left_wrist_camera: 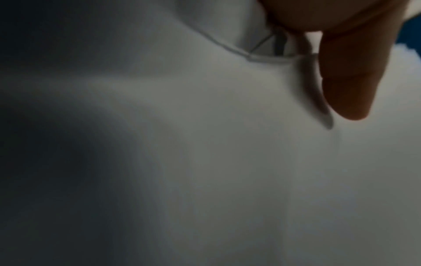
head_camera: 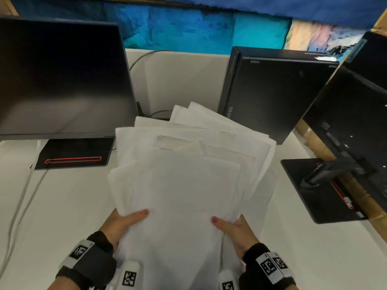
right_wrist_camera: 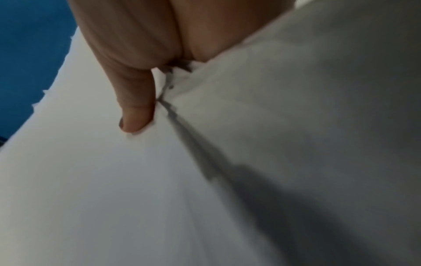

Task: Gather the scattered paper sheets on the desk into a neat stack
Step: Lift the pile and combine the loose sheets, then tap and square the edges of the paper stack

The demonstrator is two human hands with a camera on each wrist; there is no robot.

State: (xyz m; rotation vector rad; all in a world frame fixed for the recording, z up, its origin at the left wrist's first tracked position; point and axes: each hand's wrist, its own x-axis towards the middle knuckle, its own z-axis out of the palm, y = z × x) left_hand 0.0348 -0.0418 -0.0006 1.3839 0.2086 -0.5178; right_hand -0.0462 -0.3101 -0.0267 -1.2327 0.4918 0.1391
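While both hands grip the near end of the sheets (head_camera: 188, 174), the bundle hangs in front of the person above the desk (head_camera: 62, 206), fanning away toward the computer (head_camera: 272, 91) and the gap beside the left monitor (head_camera: 58, 76). The left hand (head_camera: 123, 223) pinches the left near corner, thumb on top and fingers out of sight beneath; the right hand (head_camera: 234, 229) does the same on the right, thumb (right_wrist_camera: 134, 108) pressed flat on the top sheet. It is far from neat yet: corners stick out at several angles at the far end, and the left and right edges are stepped. Paper like this looks light and floppy, and I'd judge that the loose sheets will slide over one another easily, so a slack pinch could let the middle ones slip out. The far end seems to sag and spread because nothing supports it. To square it up, I'd take hold along the two long sides near the middle, stand the bundle on its short edge on the desk, and tap it down with a loose grip so the sheets can settle level. Squeezing hard would likely crease the corners. The left wrist view shows little beyond the sheets and a finger (left_wrist_camera: 350, 81) against them.
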